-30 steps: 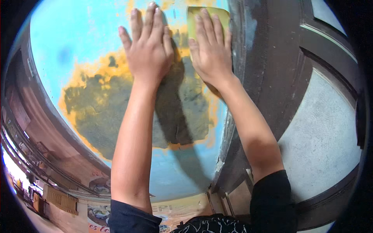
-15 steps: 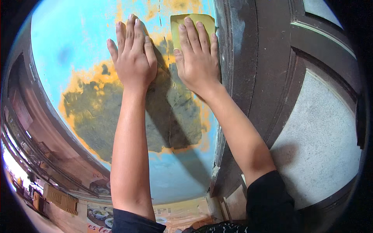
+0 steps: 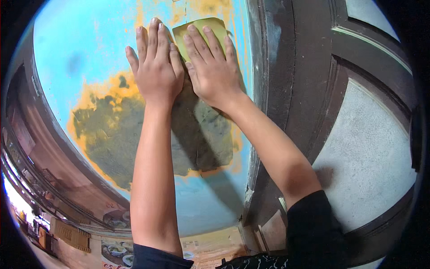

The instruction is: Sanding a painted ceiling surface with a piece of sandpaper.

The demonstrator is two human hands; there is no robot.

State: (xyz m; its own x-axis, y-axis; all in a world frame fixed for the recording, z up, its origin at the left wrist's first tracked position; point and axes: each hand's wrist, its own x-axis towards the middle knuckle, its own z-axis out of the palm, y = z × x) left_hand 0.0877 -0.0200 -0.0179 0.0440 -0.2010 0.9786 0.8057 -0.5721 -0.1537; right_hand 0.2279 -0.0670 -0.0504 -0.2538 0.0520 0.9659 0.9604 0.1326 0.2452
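Observation:
My right hand (image 3: 217,74) lies over a yellow-green sheet of sandpaper (image 3: 212,23) and holds it against the painted wall (image 3: 188,206). Its fingers stretch up across the sheet, whose upper part and corners show around them; the rest is hidden beneath the hand. Just to the left, my left hand (image 3: 157,71) rests flat on the wall with its fingers spread and nothing in them. Below both hands, a large grey bare patch (image 3: 116,139) with an orange rim breaks up the light blue paint. The arm's dark shadow crosses that patch.
A dark brown wooden frame (image 3: 277,103) borders the wall on the right, beside a pale speckled panel (image 3: 367,161). Along the left runs another brown frame edge (image 3: 53,107). A printed banner (image 3: 215,249) shows at the bottom.
My right hand has slid left along the wall with the sandpaper, which is now tilted and close to my left hand. The left hand has barely shifted.

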